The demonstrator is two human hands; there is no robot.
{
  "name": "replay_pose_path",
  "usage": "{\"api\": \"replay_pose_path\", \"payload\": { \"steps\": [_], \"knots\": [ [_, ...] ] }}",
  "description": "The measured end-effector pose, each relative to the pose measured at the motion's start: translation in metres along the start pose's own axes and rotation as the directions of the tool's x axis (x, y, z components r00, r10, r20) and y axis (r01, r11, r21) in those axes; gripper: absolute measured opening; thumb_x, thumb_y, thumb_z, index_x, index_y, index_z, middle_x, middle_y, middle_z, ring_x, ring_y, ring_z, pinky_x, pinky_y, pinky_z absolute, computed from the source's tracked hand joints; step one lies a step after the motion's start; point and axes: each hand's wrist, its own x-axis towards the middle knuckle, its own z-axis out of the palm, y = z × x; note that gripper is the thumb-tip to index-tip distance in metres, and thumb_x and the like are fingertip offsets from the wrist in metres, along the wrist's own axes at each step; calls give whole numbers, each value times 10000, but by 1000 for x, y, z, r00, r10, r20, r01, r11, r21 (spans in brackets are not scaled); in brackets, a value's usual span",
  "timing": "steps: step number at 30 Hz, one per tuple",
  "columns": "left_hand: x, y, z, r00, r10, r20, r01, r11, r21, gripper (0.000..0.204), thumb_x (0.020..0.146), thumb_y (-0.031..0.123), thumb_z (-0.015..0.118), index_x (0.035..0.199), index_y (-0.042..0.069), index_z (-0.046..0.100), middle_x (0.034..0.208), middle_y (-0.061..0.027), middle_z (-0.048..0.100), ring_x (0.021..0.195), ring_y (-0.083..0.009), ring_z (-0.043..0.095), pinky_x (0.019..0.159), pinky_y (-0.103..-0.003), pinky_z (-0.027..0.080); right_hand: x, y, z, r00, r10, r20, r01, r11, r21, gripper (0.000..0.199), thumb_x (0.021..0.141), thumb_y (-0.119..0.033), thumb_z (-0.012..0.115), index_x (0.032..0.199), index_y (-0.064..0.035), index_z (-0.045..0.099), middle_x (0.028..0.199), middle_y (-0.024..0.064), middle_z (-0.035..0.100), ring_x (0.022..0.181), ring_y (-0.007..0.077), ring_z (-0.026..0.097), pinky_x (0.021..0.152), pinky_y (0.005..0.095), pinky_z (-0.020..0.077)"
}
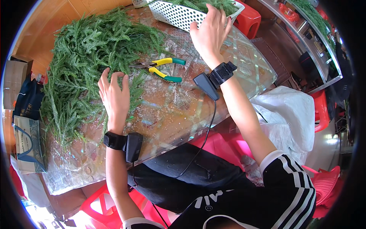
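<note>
A large heap of artificial green pine sprigs (87,57) covers the left part of the table. My left hand (114,91) rests at the heap's right edge, fingers curved and apart, with nothing visible in it. Over the near side of a white perforated plastic basket (175,15) is my right hand (211,32), its fingers spread and no object showing between them. More green sprigs (200,4) lie in that basket. Between my hands is a pair of pliers (158,68) with yellow and green handles, its jaws against the sprigs.
Pale debris is scattered over the clear-covered table (167,110). Paper bags (28,141) stand off its left edge. A red stool (248,21) is beyond the basket, and a white sack (286,118) sits to the right. Black cables run from devices strapped to both wrists.
</note>
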Motion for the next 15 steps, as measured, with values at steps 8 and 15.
{"api": "replay_pose_path", "payload": {
  "steps": [8, 15],
  "knots": [
    [1, 0, -1, 997, -31, 72, 34, 999, -37, 218, 848, 266, 525, 945, 78, 578, 1239, -124, 428, 1128, -307, 404, 915, -416, 316, -3, -3, 3, 991, -79, -111, 88, 993, 78, 547, 724, -58, 603, 1207, -5, 351, 1154, 206, 421, 1153, 363, 351, 1001, 487, 224],
    [1, 2, -3, 997, -49, 67, 52, 998, -36, 219, 849, 269, 522, 940, 78, 577, 1233, -126, 433, 1129, -304, 407, 914, -412, 316, -2, -4, 1, 989, -56, -137, 99, 938, 332, 595, 725, -39, 592, 1241, -9, 298, 1207, 206, 358, 1148, 364, 351, 975, 467, 276]
  ]
}}
